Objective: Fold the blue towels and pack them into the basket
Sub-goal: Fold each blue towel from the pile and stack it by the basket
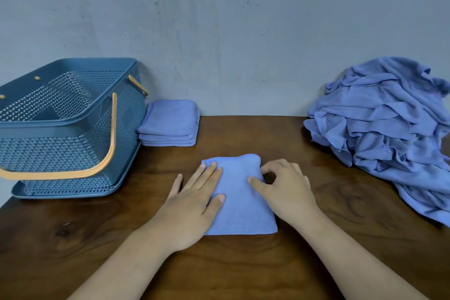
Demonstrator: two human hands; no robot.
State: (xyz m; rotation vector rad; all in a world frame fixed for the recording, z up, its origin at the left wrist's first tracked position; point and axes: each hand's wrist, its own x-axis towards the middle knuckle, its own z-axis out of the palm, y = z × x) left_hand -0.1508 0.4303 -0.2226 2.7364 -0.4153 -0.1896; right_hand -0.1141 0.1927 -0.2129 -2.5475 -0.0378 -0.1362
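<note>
- Folded blue cloth towel (241, 204), long axis pointing away.
- Left hand (194, 204) lies flat on it; right hand (285, 187) pinches its right edge.
- Blue perforated plastic basket (73, 151): nearer left hand.

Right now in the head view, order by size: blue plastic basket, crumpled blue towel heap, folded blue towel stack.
Tied first: blue plastic basket and crumpled blue towel heap: alike, both cut by the frame edge, so unranked.
Last: folded blue towel stack: clearly smallest.

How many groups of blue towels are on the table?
3: a folded stack beside the basket, one towel under the left hand and right hand, a loose heap at right. The heap may hide more.
</note>
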